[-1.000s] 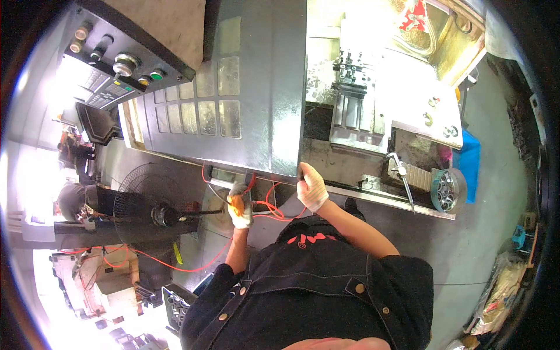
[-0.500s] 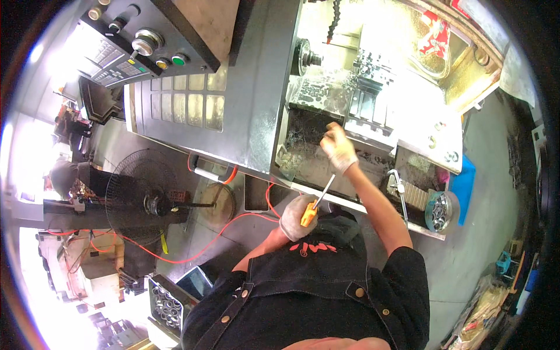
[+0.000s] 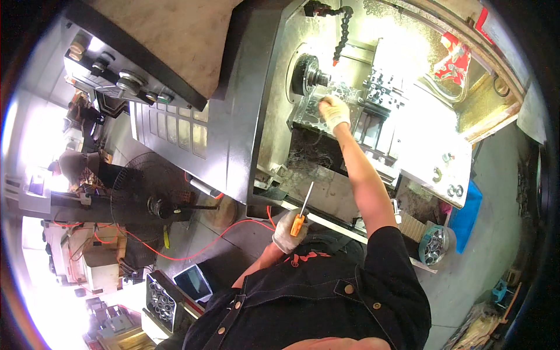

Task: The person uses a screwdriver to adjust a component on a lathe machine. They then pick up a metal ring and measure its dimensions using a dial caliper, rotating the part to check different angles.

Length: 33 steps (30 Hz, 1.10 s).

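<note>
In my gloved left hand [image 3: 286, 235] is a screwdriver with an orange handle [image 3: 298, 225], held in front of my body at the front edge of the machine. Its thin metal shaft points up and away from me. My gloved right hand [image 3: 335, 114] reaches into the lathe, its fingers curled together just below and right of the chuck [image 3: 303, 74]. Whatever lies between those fingers, if anything, is too small to make out. The tool turret [image 3: 382, 87] stands to the right of that hand. A jointed black coolant hose [image 3: 344, 32] with a red tip hangs above it.
Left of the opening is the grey sliding door [image 3: 227, 146], with the control panel [image 3: 125, 81] above. A round container of metal rings [image 3: 434, 245] stands at the right, near a blue tray [image 3: 466, 216]. A box of rings [image 3: 161, 303], a fan [image 3: 154, 204] and a red hose [image 3: 192, 256] are at left.
My right hand has moved farther into the lathe, up toward the chuck. The left hand still holds the screwdriver, now more upright. The whole view has shifted and turned.
</note>
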Tool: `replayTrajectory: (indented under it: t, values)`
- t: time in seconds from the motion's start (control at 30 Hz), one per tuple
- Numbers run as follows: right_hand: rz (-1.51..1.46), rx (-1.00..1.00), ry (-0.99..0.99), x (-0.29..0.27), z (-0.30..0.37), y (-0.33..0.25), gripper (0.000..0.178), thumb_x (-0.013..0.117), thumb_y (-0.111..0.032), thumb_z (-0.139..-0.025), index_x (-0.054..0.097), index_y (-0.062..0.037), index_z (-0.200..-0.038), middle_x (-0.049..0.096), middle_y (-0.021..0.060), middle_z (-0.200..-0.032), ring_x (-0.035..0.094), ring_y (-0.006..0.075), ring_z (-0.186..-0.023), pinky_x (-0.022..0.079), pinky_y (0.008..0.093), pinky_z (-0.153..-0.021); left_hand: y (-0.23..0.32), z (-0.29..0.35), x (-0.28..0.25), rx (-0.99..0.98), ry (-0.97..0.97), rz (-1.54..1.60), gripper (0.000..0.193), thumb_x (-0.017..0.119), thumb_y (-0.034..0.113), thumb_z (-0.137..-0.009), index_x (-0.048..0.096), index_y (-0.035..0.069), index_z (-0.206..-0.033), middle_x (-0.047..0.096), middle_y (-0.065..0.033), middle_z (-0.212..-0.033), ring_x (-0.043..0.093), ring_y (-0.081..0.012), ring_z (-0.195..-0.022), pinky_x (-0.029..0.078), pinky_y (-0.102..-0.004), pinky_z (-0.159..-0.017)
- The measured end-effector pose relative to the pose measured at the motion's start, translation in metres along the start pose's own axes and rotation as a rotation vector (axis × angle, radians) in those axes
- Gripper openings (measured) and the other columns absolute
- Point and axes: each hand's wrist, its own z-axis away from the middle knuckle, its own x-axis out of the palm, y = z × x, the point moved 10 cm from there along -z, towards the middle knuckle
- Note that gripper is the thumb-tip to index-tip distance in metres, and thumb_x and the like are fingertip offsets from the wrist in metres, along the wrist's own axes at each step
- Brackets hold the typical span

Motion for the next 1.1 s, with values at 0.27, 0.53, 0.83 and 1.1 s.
replayTrajectory:
  t: [0.27, 0.53, 0.83, 1.1]
  values:
    - [-0.055, 0.155, -0.561, 0.03, 0.073, 0.039, 0.029, 0.055, -0.023, -0.084, 0.061, -0.0045, -0.107, 0.066, 0.0082, -0.095, 0.061, 0.0214, -0.087, 0.045, 0.0294, -0.078, -0.034, -0.048, 0.021, -0.17, -0.045, -0.083, 0.032, 0.06, 0.015, -0.074, 0.054, 0.006, -0.105, 0.061, -0.0197, -0.082, 0.061, -0.0381, -0.076, 0.048, -0.0433, -0.065]
    - [-0.542, 0.388, -0.419, -0.02, 0.122, 0.073, 0.031, 0.056, -0.018, -0.086, 0.058, -0.0013, -0.112, 0.064, 0.0029, -0.096, 0.054, 0.0081, -0.084, 0.043, 0.0207, -0.077, -0.116, -0.124, 0.06, -0.412, -0.214, -0.412, 0.038, 0.056, 0.027, -0.075, 0.057, 0.006, -0.107, 0.063, -0.0219, -0.092, 0.059, -0.0393, -0.089, 0.047, -0.0431, -0.075]
    - [0.433, 0.36, -0.314, 0.032, -0.031, 0.103, 0.075, 0.06, -0.044, -0.081, 0.028, -0.0112, -0.141, 0.049, 0.0209, -0.127, 0.048, 0.0334, -0.119, 0.041, 0.0378, -0.095, -0.121, -0.076, 0.049, -0.533, -0.185, -0.279, 0.037, 0.059, 0.025, -0.073, 0.055, 0.007, -0.105, 0.063, -0.0228, -0.092, 0.059, -0.0402, -0.09, 0.047, -0.0472, -0.076]
    - [0.687, 0.28, -0.145, 0.056, -0.109, 0.13, 0.045, 0.067, -0.033, -0.074, 0.058, -0.0072, -0.109, 0.066, 0.0157, -0.098, 0.064, 0.032, -0.093, 0.05, 0.0374, -0.082, -0.118, -0.002, 0.052, -0.652, -0.155, -0.25, 0.039, 0.059, 0.025, -0.074, 0.053, 0.012, -0.11, 0.064, -0.019, -0.09, 0.06, -0.0391, -0.085, 0.049, -0.0469, -0.071]
